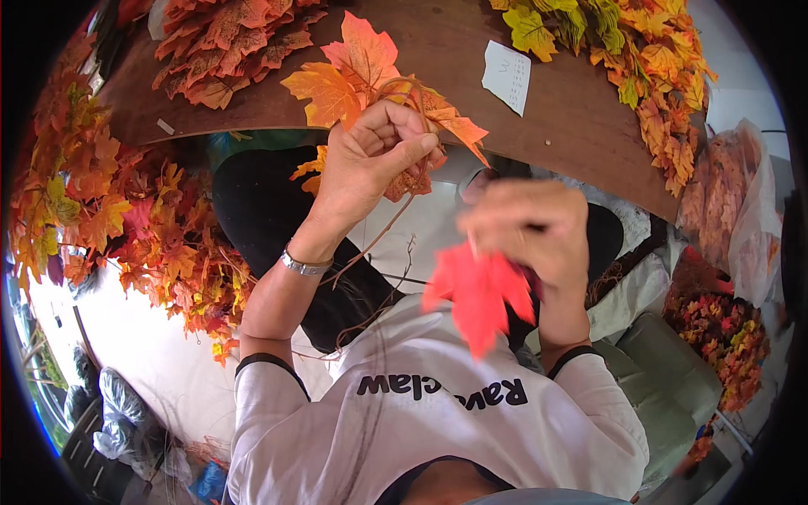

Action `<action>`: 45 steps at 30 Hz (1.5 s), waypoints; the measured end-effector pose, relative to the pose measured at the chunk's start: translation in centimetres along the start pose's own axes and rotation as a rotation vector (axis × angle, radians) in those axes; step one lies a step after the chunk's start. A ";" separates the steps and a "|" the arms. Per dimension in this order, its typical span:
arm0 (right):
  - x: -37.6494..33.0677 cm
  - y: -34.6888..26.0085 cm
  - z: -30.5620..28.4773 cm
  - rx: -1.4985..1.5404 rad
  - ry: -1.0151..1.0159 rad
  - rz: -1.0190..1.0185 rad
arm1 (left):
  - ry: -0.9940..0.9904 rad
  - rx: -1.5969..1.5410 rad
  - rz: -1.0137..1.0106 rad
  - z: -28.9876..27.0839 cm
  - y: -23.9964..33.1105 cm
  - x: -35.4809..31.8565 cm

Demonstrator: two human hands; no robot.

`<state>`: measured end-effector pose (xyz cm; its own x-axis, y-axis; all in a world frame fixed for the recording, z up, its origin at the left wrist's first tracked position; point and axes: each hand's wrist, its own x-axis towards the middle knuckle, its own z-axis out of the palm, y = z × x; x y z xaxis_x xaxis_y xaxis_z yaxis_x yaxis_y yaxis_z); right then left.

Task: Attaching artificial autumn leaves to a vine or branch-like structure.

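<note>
My left hand (370,156) is closed around the thin brown stem of an artificial maple branch. Orange maple leaves (366,63) fan out above and beside its fingers, and the bare lower stem (379,236) trails down past the silver bracelet on my wrist. To the right, my right hand (534,227) pinches a single red maple leaf (478,295) by its stalk end. The leaf hangs down in front of my white shirt. Motion blurs this hand and the leaf, and its fingertips are partly hidden. The two hands are apart.
A brown table (421,34) spans the top, bearing a pile of orange-red leaves (227,46), a white paper slip (507,77) and yellow-orange leaves (661,76). Bunches of leafy branches (160,227) stand at left. Right are a clear plastic bag (753,210) and a green seat (665,370).
</note>
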<state>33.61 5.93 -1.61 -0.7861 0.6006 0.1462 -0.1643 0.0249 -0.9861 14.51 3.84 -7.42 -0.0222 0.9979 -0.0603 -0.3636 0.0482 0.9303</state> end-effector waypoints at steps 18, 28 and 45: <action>1.3 4.7 1.1 -0.333 0.466 -0.139 | -0.133 -0.195 0.029 -0.5 0.5 -0.5; 1.1 4.7 1.1 -0.328 0.436 -0.121 | -0.156 -0.174 0.001 -0.8 0.8 -0.5; 1.0 4.4 0.9 -0.331 0.420 -0.078 | -0.180 -0.189 -0.037 -0.6 0.5 -0.4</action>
<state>31.56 5.95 -5.73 -0.4618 0.8531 0.2427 0.0375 0.2922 -0.9556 13.78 3.44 -7.10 0.1542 0.9880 -0.0124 -0.5287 0.0931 0.8437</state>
